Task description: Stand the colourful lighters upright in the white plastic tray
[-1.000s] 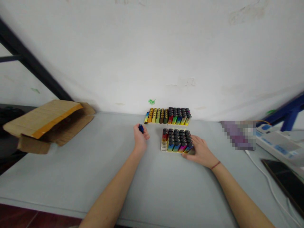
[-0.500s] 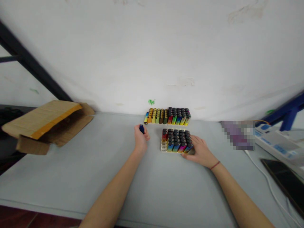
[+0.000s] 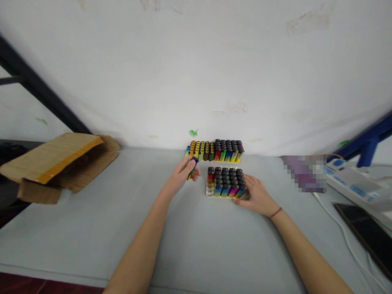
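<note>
Between the fingers of my left hand [image 3: 183, 170] is a lighter [image 3: 192, 166] with a blue top and some yellow lower down, held tilted above the table. Close to its right stands a tray of lighters [image 3: 226, 188], filled with black-topped, colourful lighters in rows. The tray's left column shows bare pale slots at the front and red lighters behind. My right hand [image 3: 257, 195] is wrapped round the tray's right side, its thumb at the front corner. Behind, near the wall, are yellow-topped lighters [image 3: 201, 150] and another block of black-topped lighters [image 3: 228, 150].
An open cardboard box [image 3: 65, 163] lies on the left of the grey table [image 3: 128, 228]. To the right are a blurred-out purple item [image 3: 304, 173], a white power strip [image 3: 358, 185], a dark phone [image 3: 364, 228] and a white cable [image 3: 339, 228]. The wall [image 3: 196, 73] rises behind.
My left hand has moved a little right and up with the lighter, turning so that more of its body shows. My right hand stays on the tray. The view has shifted slightly.
</note>
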{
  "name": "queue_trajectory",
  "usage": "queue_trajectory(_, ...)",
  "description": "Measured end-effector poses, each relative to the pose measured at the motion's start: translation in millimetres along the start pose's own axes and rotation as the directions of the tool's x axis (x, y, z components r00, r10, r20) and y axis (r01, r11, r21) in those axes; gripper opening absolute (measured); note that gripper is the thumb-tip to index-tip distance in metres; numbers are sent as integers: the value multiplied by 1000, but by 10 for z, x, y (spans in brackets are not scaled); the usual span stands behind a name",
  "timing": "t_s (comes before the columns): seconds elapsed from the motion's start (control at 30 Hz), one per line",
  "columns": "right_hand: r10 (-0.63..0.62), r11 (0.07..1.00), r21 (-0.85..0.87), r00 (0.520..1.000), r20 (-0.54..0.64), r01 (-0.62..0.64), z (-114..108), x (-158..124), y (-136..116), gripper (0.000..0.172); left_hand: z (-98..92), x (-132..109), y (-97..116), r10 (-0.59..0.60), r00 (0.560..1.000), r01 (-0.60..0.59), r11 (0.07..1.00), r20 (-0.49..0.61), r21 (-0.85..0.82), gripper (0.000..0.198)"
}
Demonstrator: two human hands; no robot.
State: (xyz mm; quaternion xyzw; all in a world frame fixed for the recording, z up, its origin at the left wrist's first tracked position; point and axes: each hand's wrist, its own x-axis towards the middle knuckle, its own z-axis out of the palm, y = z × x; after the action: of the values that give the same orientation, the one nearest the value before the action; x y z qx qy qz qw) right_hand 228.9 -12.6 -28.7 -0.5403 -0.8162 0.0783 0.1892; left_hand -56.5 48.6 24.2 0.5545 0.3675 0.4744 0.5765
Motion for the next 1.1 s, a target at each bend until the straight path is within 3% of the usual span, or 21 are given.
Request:
queue_trajectory(0.17, -5, 1000, -2, 1000, 1, 5, -4, 3, -2, 70, -117, -45, 44, 93, 982, -142, 940, 166, 309, 37)
queue_trajectory(0.37, -1, 1000, 5, 1000, 1, 1, -5, 7, -6, 73, -165, -22, 0, -67, 953, -86, 877, 296, 474, 35)
queue_trajectory(0.47, -7, 1000, 14, 1000, 5, 7, -11, 10, -11, 71, -146, -21, -6, -96, 945, -76, 867, 313, 493, 35)
queue_trajectory(0.87, -11, 1000, 9, 1000, -14, 11, 0, 4, -8, 70, -36, -43, 16, -17, 939, -203, 779, 343, 594, 28)
queue_trajectory(1.1, -6, 1000, 11, 1000, -7, 6, -8, 3, -17, 70, 5, -81, 3, 87, 936, -302, 696, 340, 652, 22)
